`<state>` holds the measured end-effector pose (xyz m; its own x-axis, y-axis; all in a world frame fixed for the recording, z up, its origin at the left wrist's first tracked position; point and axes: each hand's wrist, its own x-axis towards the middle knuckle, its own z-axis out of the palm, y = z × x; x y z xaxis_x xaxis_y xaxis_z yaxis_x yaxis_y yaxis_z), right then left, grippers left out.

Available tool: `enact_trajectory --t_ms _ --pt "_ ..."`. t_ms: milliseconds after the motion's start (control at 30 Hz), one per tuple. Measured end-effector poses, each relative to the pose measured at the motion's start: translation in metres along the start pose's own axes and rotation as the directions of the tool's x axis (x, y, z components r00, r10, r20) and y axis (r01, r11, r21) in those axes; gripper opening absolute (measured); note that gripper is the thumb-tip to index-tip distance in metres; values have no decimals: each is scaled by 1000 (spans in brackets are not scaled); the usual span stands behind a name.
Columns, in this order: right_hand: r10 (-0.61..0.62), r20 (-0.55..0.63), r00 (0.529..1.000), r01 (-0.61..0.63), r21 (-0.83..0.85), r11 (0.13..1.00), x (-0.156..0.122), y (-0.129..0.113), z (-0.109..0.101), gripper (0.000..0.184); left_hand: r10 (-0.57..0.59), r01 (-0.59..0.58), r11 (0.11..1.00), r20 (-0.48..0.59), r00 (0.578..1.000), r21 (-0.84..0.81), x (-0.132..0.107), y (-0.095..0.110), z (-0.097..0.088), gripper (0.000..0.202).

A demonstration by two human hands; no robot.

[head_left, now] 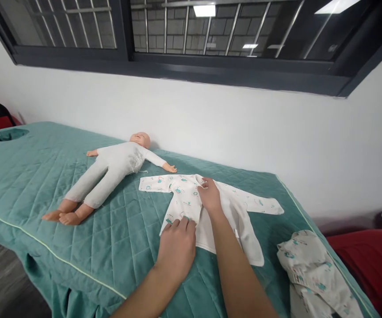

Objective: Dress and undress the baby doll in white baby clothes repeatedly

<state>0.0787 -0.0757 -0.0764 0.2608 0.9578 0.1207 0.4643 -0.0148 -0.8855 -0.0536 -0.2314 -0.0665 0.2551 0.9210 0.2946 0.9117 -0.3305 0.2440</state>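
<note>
A small white baby shirt (186,194) with green and orange prints lies spread on the bed, its sleeves stretched to both sides. Its front is parted; the right panel is folded back, showing the plain white inside. My left hand (177,243) has its fingers curled on the lower part of the left panel. Up by the collar, my right hand (210,196) pinches the panel's edge between thumb and fingers. To the left, a baby doll (114,161) with a white cloth body lies on its back, arms spread, one hand close to the shirt's left sleeve.
A green quilted cover (138,247) lies over the bed, with a face hole (9,134) at its far left. Crumpled printed baby clothing (317,274) rests at the right edge. Behind stands a white wall (211,123) under a barred window. A red object (366,260) is beyond the right edge.
</note>
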Motion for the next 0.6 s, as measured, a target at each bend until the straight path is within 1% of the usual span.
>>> enact_trajectory --t_ms 67,133,200,267,333,367,400,433,467,500,533,567,600 --pt "-21 -4 1000 20 -66 998 0 1 -2 44 13 -13 1000 13 1000 -3 -1 -1 7 27" --pt "-29 8 1000 29 -103 994 1 1 -4 44 19 -20 999 -1 1000 -28 -2 -3 12 28" --pt "-25 27 999 28 -112 993 3 2 -5 42 -3 2 995 -13 1000 -97 -2 -4 14 28" --pt "-15 49 999 20 -96 995 5 2 -7 37 -59 55 975 -12 998 -214 2 -4 11 27" --pt "-7 87 996 11 -49 999 5 -1 -9 32 -133 117 916 -15 991 -383 8 -6 5 25" --pt "-8 114 993 10 -13 1000 4 -3 -11 30 -180 152 863 -12 984 -482 12 -10 1 23" --pt "-16 146 989 13 26 1000 2 -6 -12 31 -244 194 792 -9 970 -579 16 -17 -3 21" --pt "-35 180 983 20 84 996 1 -8 -12 34 -325 238 709 -7 946 -664 20 -26 -8 19" --pt "-63 214 975 27 165 986 -1 -11 -12 37 -422 286 622 -5 906 -729 23 -37 -12 18" --pt "-94 238 967 34 248 968 -2 -13 -12 40 -537 328 551 -25 843 -768 25 -50 -15 19" --pt "-121 253 960 36 316 948 -3 -13 -11 40 -630 350 517 -70 774 -781 26 -63 -16 19" --pt "-138 259 956 37 361 932 -3 -13 -9 39 -702 367 511 -131 701 -777 26 -75 -16 21" --pt "-141 258 956 35 378 925 -3 -11 -6 36 -731 377 550 -210 650 -745 25 -86 -14 26"
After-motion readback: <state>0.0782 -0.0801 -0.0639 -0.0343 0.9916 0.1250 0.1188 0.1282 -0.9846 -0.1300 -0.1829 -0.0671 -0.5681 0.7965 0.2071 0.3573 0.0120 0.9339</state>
